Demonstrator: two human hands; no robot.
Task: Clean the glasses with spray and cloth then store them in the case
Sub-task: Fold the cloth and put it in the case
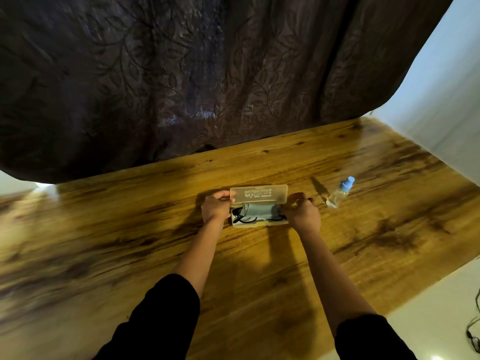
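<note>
A translucent plastic glasses case (259, 194) lies in the middle of the wooden table (259, 255), its lid raised upright. Inside it lie black-framed glasses (240, 219) with a grey cloth (259, 210) draped over them. My left hand (215, 206) grips the left end of the case lid, fingers curled round its edge. At the right end, my right hand (301, 211) pinches the lid the same way. A small clear spray bottle (339, 193) with a blue cap stands apart to the right of the case.
A dark patterned curtain (181, 74) hangs along the table's far edge. A white wall (441, 100) borders the right side. Black cables (475, 331) lie on the pale floor at the lower right, past the table's near right edge.
</note>
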